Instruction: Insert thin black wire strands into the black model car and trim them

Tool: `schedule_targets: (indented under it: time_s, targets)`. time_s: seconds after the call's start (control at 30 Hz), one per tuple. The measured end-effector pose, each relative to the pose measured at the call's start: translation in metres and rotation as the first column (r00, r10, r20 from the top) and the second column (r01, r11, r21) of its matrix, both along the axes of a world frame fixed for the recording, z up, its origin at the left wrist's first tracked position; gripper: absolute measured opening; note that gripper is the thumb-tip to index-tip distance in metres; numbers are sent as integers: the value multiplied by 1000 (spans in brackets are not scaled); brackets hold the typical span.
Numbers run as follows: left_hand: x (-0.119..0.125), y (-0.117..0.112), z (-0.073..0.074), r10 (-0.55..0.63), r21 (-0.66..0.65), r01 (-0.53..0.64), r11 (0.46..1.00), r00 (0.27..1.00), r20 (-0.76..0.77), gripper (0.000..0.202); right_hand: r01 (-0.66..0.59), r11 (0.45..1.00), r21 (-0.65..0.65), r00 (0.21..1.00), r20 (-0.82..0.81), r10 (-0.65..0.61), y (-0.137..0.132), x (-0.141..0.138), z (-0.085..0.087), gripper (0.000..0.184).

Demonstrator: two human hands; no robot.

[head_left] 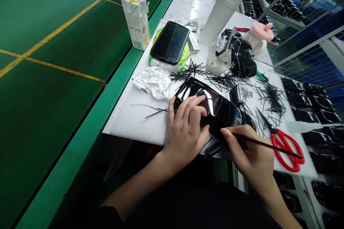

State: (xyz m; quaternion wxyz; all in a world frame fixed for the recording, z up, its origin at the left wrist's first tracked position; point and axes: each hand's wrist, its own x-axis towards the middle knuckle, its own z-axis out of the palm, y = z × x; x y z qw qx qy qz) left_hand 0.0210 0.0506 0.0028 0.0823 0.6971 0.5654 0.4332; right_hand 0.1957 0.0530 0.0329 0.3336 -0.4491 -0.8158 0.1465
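Observation:
A glossy black model car body [221,109] lies on the white work board in front of me. My left hand [185,127] is over its near side, fingers bent around it and holding it steady. In my right hand [249,152] is a thin, dark, stick-like tool [279,148], pinched between thumb and fingers; its tip is hidden near the car's lower side. Thin black strips [223,80] are strewn beyond the car. Under my hands, at the board's edge, lies a black piece [213,149] I cannot identify. Red-handled scissors [286,146] lie right of my right hand.
A crumpled white cloth [154,83], a phone [170,42] on a green packet and a drink carton [136,21] stand left. Behind are a white bottle [225,7], another black model car [243,55] and a pink-lidded cup [259,35]. Racks of black car bodies [309,107] line the right.

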Motion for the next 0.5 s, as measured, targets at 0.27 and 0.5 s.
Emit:
schedule_targets:
  time_s: [0.27,0.5]
  targets:
    - [0,0,-1,-3,6,3,1000,1000,-4,19,51,994,-93,997,61,-46,3,-7,8,9]
    - [-1,-1,-2,-8,16,8,1000,1000,-18,21,47,997,60,999,-26,-45,3,-3,-6,8]
